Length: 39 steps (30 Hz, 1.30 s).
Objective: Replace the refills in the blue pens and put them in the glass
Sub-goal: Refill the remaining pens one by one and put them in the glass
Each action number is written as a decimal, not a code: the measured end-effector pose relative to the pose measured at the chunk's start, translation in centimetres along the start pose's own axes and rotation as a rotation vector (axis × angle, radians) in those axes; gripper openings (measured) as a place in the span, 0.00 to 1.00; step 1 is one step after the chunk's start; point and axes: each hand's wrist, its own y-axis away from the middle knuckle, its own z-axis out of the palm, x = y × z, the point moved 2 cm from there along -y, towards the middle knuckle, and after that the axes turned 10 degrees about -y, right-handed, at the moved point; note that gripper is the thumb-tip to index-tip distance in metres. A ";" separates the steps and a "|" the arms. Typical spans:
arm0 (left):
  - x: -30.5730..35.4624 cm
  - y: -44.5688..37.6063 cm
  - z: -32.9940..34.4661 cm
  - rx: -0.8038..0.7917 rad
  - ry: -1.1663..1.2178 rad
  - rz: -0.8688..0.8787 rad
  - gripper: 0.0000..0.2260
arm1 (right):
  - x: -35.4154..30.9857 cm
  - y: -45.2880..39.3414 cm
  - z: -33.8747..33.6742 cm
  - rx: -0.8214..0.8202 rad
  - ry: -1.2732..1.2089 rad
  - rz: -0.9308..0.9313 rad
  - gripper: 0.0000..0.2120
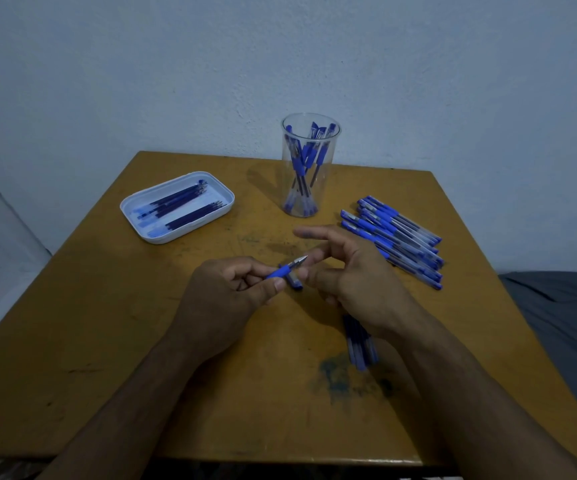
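Pale blue wall (107,81) stood behind a worn yellow-brown table (114,323). Left hand (224,299) pinched a blue pen (285,270) by its blue grip between thumb and curled fingers, metal tip pointing up and to the right. Right hand (353,278) hovered just beside the tip, fingers loosely spread, index finger extended; whether it touched the pen could not be told. A pen cap (294,281) lay on the table below the pen. The glass (309,164), holding blue pens, stood upright at the far edge. A white tray (134,206) of refills (179,209) lay to its left. More pens (394,237) lay piled on the right; others (360,341) showed beneath the right wrist.
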 end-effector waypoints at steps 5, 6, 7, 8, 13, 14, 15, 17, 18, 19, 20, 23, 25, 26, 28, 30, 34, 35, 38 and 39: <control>-0.1 0.1 0.0 -0.001 -0.027 0.008 0.05 | 0.2 -0.2 0.3 0.102 0.091 -0.013 0.10; -0.1 0.1 0.1 -0.006 -0.034 0.010 0.05 | 0.2 -0.2 0.2 0.101 0.111 -0.018 0.08; -0.1 0.1 0.1 -0.012 -0.043 0.009 0.05 | 0.2 -0.2 0.2 0.086 0.117 -0.021 0.05; 0.0 0.0 0.1 -0.014 -0.051 0.006 0.05 | 0.1 -0.2 0.1 0.068 0.108 -0.016 0.03; 0.0 -0.1 0.0 0.011 -0.023 -0.019 0.05 | 0.0 -0.3 -0.2 0.113 0.025 -0.047 0.06; 0.1 -0.1 0.0 0.026 -0.018 -0.028 0.05 | 0.0 -0.3 -0.3 0.143 0.031 -0.067 0.05; 0.1 -0.2 0.0 0.047 -0.008 -0.042 0.04 | 0.0 -0.4 -0.4 0.169 0.063 -0.085 0.04; 0.1 -0.2 -0.2 0.094 0.025 -0.073 0.04 | 0.0 -0.3 -0.4 0.161 0.255 -0.106 0.04; 0.1 -0.3 -0.2 0.111 0.037 -0.085 0.04 | 0.0 -0.2 -0.1 0.120 0.391 -0.103 0.04; 0.1 -0.3 -0.2 0.121 0.039 -0.095 0.04 | 0.2 -0.2 0.3 0.067 0.521 -0.096 0.04; 0.0 -0.3 -0.2 0.125 0.032 -0.100 0.03 | 0.5 -0.2 0.6 0.010 0.629 -0.088 0.03; 0.0 -0.4 -0.1 0.121 0.020 -0.107 0.03 | 1.3 -0.2 1.5 -0.103 0.816 -0.025 0.04; -0.1 -0.4 0.0 0.111 0.008 -0.110 0.03 | 1.3 -0.2 1.8 -0.120 0.870 -0.008 0.06; -0.1 -0.3 0.0 0.106 0.000 -0.109 0.03 | 1.2 -0.2 1.9 -0.120 0.883 -0.010 0.07; -0.2 -0.3 0.0 0.098 -0.008 -0.107 0.03 | 1.1 -0.1 1.9 -0.113 0.885 -0.016 0.07; -0.2 -0.3 0.0 0.089 -0.013 -0.106 0.03 | 1.0 -0.1 1.8 -0.120 0.889 -0.009 0.07; 0.0 -0.3 0.0 0.084 -0.004 -0.099 0.03 | 0.9 -0.2 1.6 -0.133 0.887 0.005 0.10; 0.1 -0.2 0.0 0.091 0.003 -0.096 0.03 | 0.8 -0.2 1.5 -0.139 0.884 0.016 0.11; 0.2 -0.2 0.0 0.098 0.009 -0.093 0.02 | 0.7 -0.3 1.0 -0.096 0.788 0.004 0.13; 0.2 -0.2 0.0 0.095 0.018 -0.092 0.02 | 0.5 -0.2 0.7 -0.039 0.695 -0.019 0.11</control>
